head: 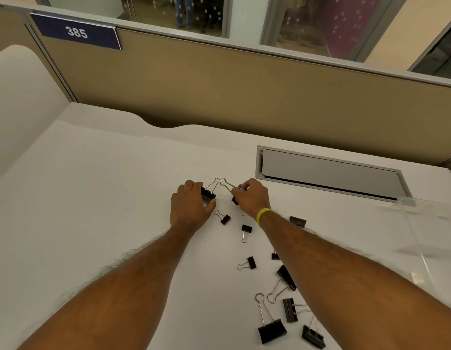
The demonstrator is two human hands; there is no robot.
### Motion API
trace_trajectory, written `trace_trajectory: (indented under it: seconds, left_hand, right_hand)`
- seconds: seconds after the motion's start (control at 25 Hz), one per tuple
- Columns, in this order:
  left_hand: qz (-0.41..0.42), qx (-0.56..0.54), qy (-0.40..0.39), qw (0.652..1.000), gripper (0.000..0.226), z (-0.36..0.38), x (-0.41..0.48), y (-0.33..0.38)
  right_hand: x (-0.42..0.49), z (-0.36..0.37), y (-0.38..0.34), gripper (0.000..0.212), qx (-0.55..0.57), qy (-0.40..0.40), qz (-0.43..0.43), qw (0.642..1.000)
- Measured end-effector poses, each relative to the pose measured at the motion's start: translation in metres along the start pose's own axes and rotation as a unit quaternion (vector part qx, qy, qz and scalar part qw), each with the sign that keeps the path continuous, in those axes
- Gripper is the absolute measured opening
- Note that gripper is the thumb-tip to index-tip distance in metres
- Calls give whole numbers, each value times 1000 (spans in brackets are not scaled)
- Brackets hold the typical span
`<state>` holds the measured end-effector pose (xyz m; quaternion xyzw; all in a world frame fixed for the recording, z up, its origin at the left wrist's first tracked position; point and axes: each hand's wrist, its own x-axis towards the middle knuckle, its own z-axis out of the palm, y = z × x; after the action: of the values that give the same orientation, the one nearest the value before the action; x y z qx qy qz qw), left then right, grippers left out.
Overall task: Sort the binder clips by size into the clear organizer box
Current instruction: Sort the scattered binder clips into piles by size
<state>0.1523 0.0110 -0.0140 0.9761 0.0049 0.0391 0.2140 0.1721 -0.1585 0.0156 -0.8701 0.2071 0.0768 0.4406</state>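
Left of the grey recessed hatch (330,170), the left hand (191,205) pinches one black metal binder clip (208,194), the right hand (250,197) a second clip (235,199).

Loose binder clips (272,329) lie near-right on the desk (93,198); the organizer box (433,228) sits far right of them.

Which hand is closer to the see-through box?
Right. The right hand, pinching a binder clip, lies left of the clear organizer box, apart from it. The left hand, gripping a second binder clip, lies even farther left.
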Motion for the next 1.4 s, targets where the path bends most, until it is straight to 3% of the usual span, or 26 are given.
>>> trace_trajectory:
  seconds: [0.44,0.68,1.0,1.4]
  left_hand:
    - [19,11,-31,999,73,12,0,-3]
    - [61,-27,-22,998,66,2,-14,-18]
    - [62,-14,-24,998,59,-14,-58,-19]
    - [122,11,-70,990,60,-31,-140,11]
  right_hand:
    - [13,15,-4,25,-57,-12,2,998]
    - [2,-1,10,25,-36,-3,-19,999]
    - [-41,-40,38,21,-62,-6,-119,991]
    - [-127,-75,76,27,-154,-30,-210,965]
